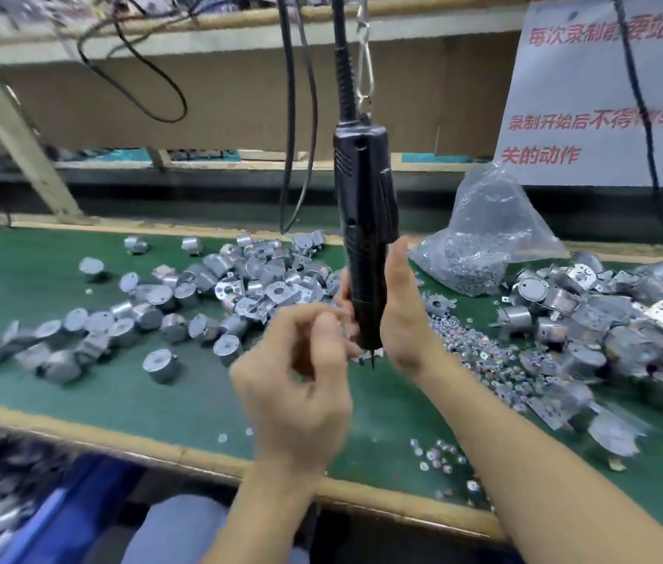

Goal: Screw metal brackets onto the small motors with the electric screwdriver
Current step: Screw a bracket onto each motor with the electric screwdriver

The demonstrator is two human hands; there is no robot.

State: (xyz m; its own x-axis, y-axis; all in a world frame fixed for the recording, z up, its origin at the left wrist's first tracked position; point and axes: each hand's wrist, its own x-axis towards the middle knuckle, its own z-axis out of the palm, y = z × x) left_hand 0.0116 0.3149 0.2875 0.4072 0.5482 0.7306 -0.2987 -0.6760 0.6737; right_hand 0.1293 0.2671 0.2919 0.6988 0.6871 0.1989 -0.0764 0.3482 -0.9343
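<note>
A black electric screwdriver hangs upright from a cable and chain over the middle of the bench. My right hand wraps around its lower grip, bit pointing down. My left hand is just left of the bit, fingertips pinched together near the tip; whether a screw sits between them is too blurred to tell. Small silver motors lie scattered across the green mat. Motors with metal brackets are heaped on the right. Loose screws lie spread right of the screwdriver.
A clear plastic bag of small metal parts stands behind the right pile. A blue bin of parts sits low at the left, below the bench's wooden front edge. Black cables hang from the shelf above. A white sign hangs at the right.
</note>
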